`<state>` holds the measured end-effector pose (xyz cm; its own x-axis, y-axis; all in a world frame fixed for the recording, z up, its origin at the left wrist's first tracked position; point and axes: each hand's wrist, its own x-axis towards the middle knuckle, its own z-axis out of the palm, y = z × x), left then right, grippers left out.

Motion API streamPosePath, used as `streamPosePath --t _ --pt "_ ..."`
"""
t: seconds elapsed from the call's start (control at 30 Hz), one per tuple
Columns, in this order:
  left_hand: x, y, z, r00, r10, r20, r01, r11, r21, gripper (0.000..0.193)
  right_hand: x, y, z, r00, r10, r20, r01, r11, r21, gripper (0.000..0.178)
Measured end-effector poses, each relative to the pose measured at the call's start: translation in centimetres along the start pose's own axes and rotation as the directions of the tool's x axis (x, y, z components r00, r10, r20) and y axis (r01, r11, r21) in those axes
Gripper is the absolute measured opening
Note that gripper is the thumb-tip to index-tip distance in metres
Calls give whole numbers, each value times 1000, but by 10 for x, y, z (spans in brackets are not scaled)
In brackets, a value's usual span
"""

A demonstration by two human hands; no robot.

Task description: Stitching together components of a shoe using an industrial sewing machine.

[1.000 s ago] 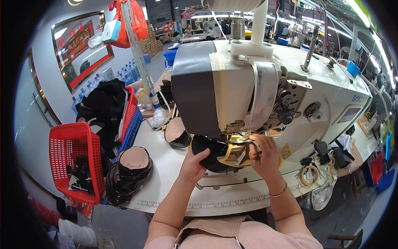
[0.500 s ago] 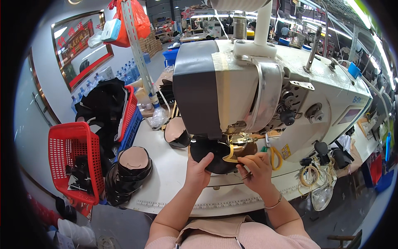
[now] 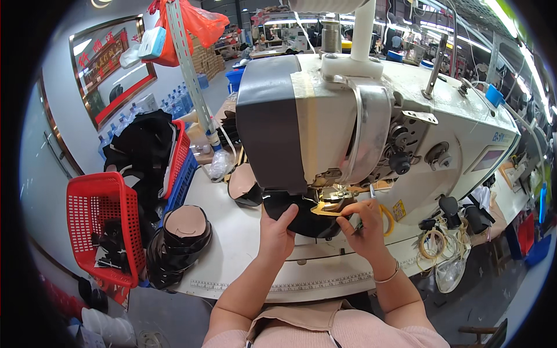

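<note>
A glossy black curved piece (image 3: 304,223), which looks like a leather or shoe-upper part, lies under the needle area of the sewing machine (image 3: 272,127). My left hand (image 3: 277,235) grips its left edge, thumb on top and fingers hidden beneath. A narrow yellow strip (image 3: 328,211) runs along the piece near the metal presser foot (image 3: 333,197). At its right end, the thumb and fingers of my right hand (image 3: 364,225) are pinched together on the strip, close to the black edge. Yellow-handled scissors (image 3: 387,220) lie just beyond that hand, partly hidden.
To the left stand a stack of black pieces with beige linings (image 3: 184,232), a red basket (image 3: 75,223) and a heap of black material (image 3: 142,139). Another lined piece (image 3: 242,182) sits behind my left hand. Tape rolls (image 3: 432,243) hang at the right. A ruler strip (image 3: 284,286) edges the table.
The black piece has turned under the machine, and the yellow strip now lies flatter toward the right. My right hand has shifted slightly right and away from me; my left still grips the piece.
</note>
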<state>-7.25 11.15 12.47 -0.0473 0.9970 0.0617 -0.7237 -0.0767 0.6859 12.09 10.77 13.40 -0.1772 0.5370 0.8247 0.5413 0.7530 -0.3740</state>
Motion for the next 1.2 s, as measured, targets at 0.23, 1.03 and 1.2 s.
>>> streamPosePath --t 0.23,1.03,1.2 --pt "-5 -11 6 999 4 -43 -7 998 -62 32 -4 18 5 974 225 15 -223 951 214 25" --pt "-25 -15 -3 999 9 45 -7 999 -35 38 6 39 2 882 454 124 -451 740 500 20" --pt "-25 -19 -8 1000 9 26 -10 999 32 37 5 37 5 853 503 138 -482 659 578 18"
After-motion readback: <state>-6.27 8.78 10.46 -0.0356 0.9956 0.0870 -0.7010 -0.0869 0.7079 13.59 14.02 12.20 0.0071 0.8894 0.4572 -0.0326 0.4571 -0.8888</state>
